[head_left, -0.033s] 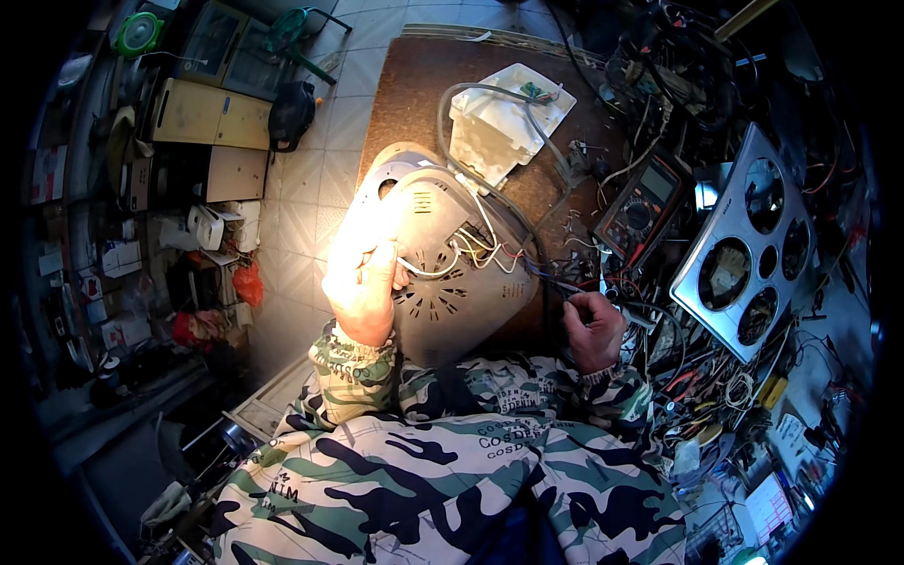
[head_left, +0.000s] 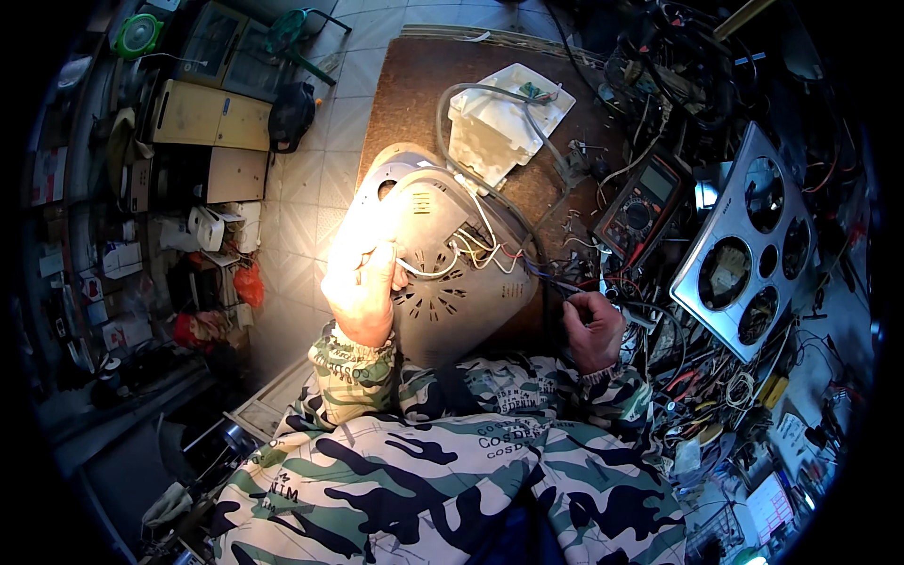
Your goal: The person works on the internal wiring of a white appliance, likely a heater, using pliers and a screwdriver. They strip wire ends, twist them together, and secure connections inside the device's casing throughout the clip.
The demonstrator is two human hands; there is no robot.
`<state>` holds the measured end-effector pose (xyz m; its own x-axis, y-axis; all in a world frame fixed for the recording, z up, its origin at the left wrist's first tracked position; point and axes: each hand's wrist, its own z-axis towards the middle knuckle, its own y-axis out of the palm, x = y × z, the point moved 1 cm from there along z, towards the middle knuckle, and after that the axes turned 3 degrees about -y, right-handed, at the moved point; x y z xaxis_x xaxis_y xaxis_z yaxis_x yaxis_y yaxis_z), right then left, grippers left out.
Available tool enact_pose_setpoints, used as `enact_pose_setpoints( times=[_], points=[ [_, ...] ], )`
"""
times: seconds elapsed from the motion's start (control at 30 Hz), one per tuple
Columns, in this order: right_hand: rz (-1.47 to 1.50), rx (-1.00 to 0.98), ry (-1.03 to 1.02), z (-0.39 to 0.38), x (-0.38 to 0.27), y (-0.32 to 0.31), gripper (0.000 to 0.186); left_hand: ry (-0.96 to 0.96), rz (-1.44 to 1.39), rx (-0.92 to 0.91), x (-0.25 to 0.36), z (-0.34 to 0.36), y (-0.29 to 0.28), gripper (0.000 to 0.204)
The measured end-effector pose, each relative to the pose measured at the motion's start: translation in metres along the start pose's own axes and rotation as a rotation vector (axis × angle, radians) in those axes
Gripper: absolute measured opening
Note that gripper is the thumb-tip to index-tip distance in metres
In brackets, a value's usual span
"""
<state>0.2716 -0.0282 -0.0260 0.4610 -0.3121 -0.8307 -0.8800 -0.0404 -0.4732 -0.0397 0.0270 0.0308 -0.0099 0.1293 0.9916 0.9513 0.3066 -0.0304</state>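
Observation:
A grey round appliance housing (head_left: 452,292) lies upturned on the brown worktop (head_left: 414,85), its vent slots facing up and white, red and dark wires (head_left: 476,250) spilling from its middle. My left hand (head_left: 363,287), brightly lit, grips the housing's left edge with the fingers curled over the rim. To the right of the housing, my right hand (head_left: 593,330) is closed on a thin dark bundle of wires (head_left: 556,281) that leads into the housing. A grey cable (head_left: 443,122) loops back to a white plastic part (head_left: 508,122) farther away on the worktop.
A multimeter (head_left: 645,202) lies right of the housing among tangled leads. A metal panel with round holes (head_left: 749,254) leans at the right, with tools and cables around it. Boxes and clutter (head_left: 202,118) line the tiled floor (head_left: 311,207) on the left.

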Motion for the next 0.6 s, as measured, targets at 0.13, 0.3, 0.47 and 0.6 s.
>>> enact_pose_setpoints(
  times=[0.13, 0.3, 0.47, 0.6],
  points=[
    [0.010, 0.013, 0.020, -0.001, 0.000, 0.001, 0.006, 0.002, 0.002, -0.001, 0.000, 0.000, 0.001, 0.021],
    [0.025, -0.002, 0.045, 0.000, -0.002, 0.001, 0.006, 0.019, -0.006, 0.004, 0.000, -0.001, 0.001, 0.020],
    [0.031, -0.019, 0.074, 0.000, 0.002, 0.004, 0.007, -0.006, -0.029, 0.020, -0.004, -0.003, -0.001, 0.018],
    [0.023, -0.024, 0.053, 0.000, 0.009, 0.007, 0.007, -0.007, 0.003, 0.009, -0.007, -0.004, -0.005, 0.018]
  ],
)
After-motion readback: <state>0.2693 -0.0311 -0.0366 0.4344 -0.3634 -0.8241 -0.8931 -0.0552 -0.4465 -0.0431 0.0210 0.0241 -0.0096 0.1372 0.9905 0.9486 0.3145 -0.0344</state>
